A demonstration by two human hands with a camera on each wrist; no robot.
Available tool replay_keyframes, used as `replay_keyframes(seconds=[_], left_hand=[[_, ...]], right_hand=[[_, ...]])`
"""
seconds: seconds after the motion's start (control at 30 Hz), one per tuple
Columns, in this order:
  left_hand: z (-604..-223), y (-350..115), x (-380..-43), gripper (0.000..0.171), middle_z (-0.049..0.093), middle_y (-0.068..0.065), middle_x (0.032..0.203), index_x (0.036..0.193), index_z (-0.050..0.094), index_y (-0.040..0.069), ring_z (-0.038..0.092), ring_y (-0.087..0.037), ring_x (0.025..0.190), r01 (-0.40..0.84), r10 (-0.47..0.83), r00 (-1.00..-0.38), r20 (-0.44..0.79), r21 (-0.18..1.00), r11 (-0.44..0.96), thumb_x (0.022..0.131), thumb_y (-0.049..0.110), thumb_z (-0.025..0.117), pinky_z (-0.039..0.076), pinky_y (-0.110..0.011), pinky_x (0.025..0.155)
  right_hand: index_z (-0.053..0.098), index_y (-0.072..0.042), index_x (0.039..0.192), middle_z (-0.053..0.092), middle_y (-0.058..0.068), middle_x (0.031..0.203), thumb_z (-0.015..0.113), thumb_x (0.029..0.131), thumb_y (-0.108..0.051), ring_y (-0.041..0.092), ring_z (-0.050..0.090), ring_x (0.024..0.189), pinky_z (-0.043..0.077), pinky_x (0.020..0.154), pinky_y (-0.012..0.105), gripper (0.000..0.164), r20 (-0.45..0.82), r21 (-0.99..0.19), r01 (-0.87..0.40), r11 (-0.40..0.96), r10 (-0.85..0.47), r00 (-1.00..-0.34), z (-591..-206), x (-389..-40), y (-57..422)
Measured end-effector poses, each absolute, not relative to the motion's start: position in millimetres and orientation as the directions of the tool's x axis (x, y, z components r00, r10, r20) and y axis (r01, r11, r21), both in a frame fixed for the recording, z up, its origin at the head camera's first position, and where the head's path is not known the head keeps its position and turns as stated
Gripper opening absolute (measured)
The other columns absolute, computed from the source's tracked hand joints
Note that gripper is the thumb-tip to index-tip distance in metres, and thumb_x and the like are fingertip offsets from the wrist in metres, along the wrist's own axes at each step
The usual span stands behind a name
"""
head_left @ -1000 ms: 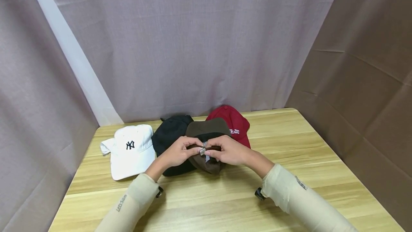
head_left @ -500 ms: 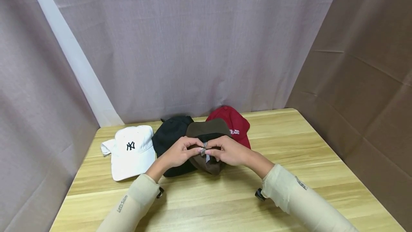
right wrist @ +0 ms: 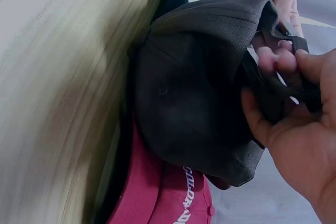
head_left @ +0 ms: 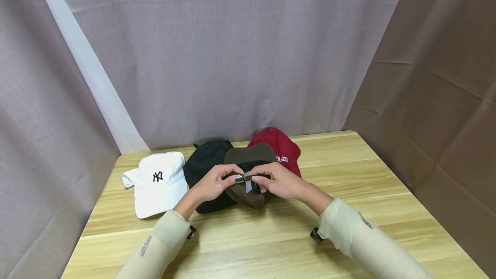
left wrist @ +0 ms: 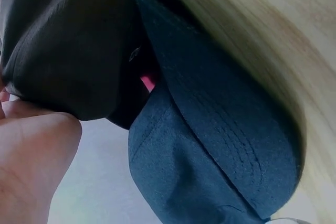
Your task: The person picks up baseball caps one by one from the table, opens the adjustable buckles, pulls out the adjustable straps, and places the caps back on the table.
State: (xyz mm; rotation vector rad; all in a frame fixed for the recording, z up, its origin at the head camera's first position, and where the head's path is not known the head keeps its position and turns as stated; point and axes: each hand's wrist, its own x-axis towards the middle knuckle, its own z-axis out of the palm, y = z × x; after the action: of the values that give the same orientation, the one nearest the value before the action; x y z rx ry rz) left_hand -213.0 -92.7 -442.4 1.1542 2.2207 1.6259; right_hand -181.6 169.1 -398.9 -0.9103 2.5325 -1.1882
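A dark brown cap [head_left: 248, 156] lies in the middle, its opening and pale inner label [head_left: 249, 186] toward me. My left hand [head_left: 215, 182] pinches a small metal buckle [head_left: 239, 178] at the cap's back strap between thumb and forefinger. Just beside it, my right hand [head_left: 280, 181] pinches the other part of the strap [right wrist: 300, 44]. The two hands' fingertips are close together over the cap's back opening. In the right wrist view, fingertips show through the strap gap, and the brown crown [right wrist: 184, 93] faces the camera.
To the left of the brown cap are a black cap [head_left: 205, 162] and a white cap [head_left: 160, 184] with a dark emblem. A red cap [head_left: 276, 145] with white lettering lies behind it at right. All rest on a wooden table [head_left: 248, 244], with grey curtain behind.
The metal buckle has shifted left and now lies flat under my left thumb. My right thumb has drawn slightly right, away from it, and more of the label shows. The other caps stay put.
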Motion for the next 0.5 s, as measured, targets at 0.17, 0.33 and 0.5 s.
replay_keyframes(seconds=[0.17,0.33,0.5], left_hand=[[-443,-96,-214,0.016,0.073,-0.012,0.110,0.115,0.073,0.004,0.059,-0.007,0.094,0.513,0.660,-0.675,0.330,0.853,0.099,0.108,0.006,0.060,0.050,-0.025,0.088],[-443,-98,-212,0.014,0.070,-0.009,0.104,0.113,0.073,0.003,0.056,-0.008,0.090,0.514,0.640,-0.685,0.347,0.854,0.087,0.107,0.004,0.060,0.047,-0.025,0.084],[-445,-101,-211,0.013,0.066,-0.014,0.102,0.110,0.071,0.000,0.055,-0.007,0.091,0.514,0.598,-0.703,0.384,0.856,0.053,0.106,0.000,0.059,0.046,-0.025,0.085]], right_hand=[[0.078,-0.026,0.126,0.079,0.000,0.103,0.070,0.104,-0.020,0.014,0.064,0.087,0.053,0.076,0.027,0.024,0.141,-0.686,-0.522,0.507,-0.611,-0.779,-400,-181,172],[0.079,-0.022,0.124,0.079,0.000,0.121,0.073,0.102,-0.027,0.017,0.069,0.103,0.058,0.084,0.034,0.023,0.277,-0.628,-0.619,0.471,-0.609,-0.744,-400,-180,178],[0.079,-0.013,0.122,0.078,0.004,0.127,0.066,0.105,-0.018,0.022,0.071,0.115,0.056,0.095,0.031,0.022,0.475,-0.544,-0.732,0.410,-0.569,-0.672,-402,-189,194]])
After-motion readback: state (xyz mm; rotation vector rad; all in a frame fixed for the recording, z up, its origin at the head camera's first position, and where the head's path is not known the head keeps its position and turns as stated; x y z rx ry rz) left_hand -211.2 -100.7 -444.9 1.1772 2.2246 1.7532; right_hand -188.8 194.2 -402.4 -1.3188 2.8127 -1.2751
